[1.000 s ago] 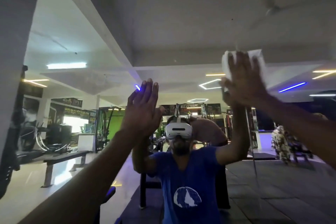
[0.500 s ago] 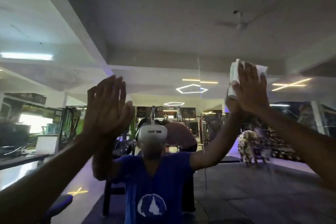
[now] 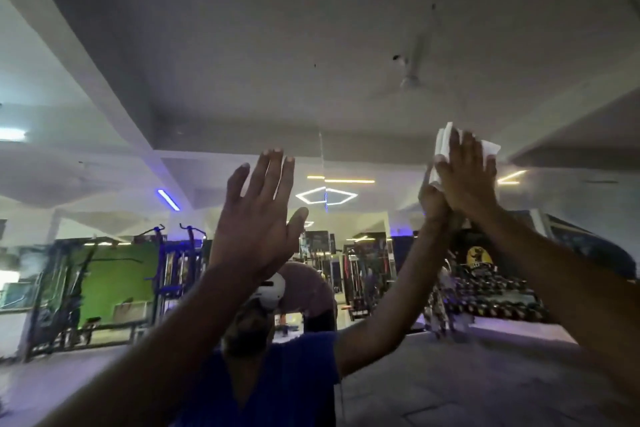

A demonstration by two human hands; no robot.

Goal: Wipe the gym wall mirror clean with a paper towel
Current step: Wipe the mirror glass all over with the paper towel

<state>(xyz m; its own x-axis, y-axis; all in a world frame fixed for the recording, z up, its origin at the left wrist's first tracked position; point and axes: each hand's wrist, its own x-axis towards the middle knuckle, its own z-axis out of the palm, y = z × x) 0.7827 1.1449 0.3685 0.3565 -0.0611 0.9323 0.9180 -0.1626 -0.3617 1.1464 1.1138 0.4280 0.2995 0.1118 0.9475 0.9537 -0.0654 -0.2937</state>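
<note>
The wall mirror (image 3: 346,45) fills the whole view and reflects the gym and my own raised arms. My right hand (image 3: 465,180) is flat against the glass at the upper right, pressing a folded white paper towel (image 3: 445,142) under its palm and fingers. The towel's edges stick out above and beside the fingers. My left hand (image 3: 258,218) is held up near the glass at centre, fingers spread, with nothing in it. Whether it touches the glass cannot be told.
A vertical seam between mirror panels (image 3: 323,184) runs down just left of my right hand. In the reflection are weight machines (image 3: 173,270), a green wall panel (image 3: 114,274), a dumbbell rack (image 3: 491,295) and a ceiling fan (image 3: 412,80).
My view has swung so both hands sit further right and higher in the frame. The right hand has kept the towel pressed on the glass; the left hand's fingers have spread wider.
</note>
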